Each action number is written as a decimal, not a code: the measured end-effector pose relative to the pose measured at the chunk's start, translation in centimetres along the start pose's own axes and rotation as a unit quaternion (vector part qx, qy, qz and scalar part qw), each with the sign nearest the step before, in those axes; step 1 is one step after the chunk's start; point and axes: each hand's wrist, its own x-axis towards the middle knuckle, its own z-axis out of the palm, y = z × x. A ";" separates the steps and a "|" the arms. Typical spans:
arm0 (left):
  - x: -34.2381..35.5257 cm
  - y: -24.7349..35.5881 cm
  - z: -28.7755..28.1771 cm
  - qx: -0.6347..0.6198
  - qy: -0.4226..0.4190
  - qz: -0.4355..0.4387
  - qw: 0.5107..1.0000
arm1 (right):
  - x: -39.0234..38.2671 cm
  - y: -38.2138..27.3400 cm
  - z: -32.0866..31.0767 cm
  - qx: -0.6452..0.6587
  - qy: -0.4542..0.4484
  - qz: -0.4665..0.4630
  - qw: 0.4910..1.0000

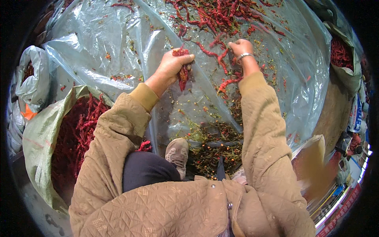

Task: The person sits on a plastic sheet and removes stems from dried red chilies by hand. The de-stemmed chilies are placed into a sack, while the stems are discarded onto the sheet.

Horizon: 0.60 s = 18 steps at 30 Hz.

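Observation:
My left hand [175, 63] is closed around a small bunch of dried red chillies [182, 79], held above the clear plastic sheet [142, 35]. My right hand [241, 49], with a watch [244, 55] on its wrist, is closed, its fingertips together beside loose red chillies [219, 59] lying on the sheet; what it holds, if anything, is hidden or too small to tell. A heap of chillies [209, 14] lies at the top middle. Stems and small bits [213, 158] are scattered on the sheet and thickly between my feet.
Woven sacks of red chillies stand at left [81, 126] and right [341, 53]. A white sack [33, 79] sits at the upper left. Another pale bag [312, 144] is near my right elbow. My shoe [177, 156] is on the ground below my hands.

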 end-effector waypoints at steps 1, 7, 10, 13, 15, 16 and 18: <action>0.1 0.4 0.3 -0.014 -0.012 0.016 1.000 | -1.1 0.8 -1.0 0.144 -0.016 0.009 0.989; 0.1 2.0 4.2 0.068 -0.046 0.093 0.992 | -8.3 -0.8 -5.2 0.595 -0.167 0.058 0.784; 0.7 0.9 5.3 0.113 -0.072 0.093 0.987 | -11.0 -1.7 -5.0 0.628 -0.196 0.041 0.752; 1.0 0.4 4.1 0.098 -0.036 0.059 0.993 | -12.1 -0.9 -3.8 0.414 -0.321 0.000 0.852; 0.9 0.0 3.3 0.084 -0.022 0.031 0.996 | -10.0 -0.2 -3.2 0.311 -0.211 0.000 0.927; 0.6 0.1 2.6 0.083 -0.014 0.023 0.996 | -7.9 -0.1 -1.9 0.249 -0.104 0.004 0.963; 0.0 0.3 2.2 0.081 -0.013 0.009 0.997 | -4.2 0.4 0.6 0.102 0.040 -0.001 0.994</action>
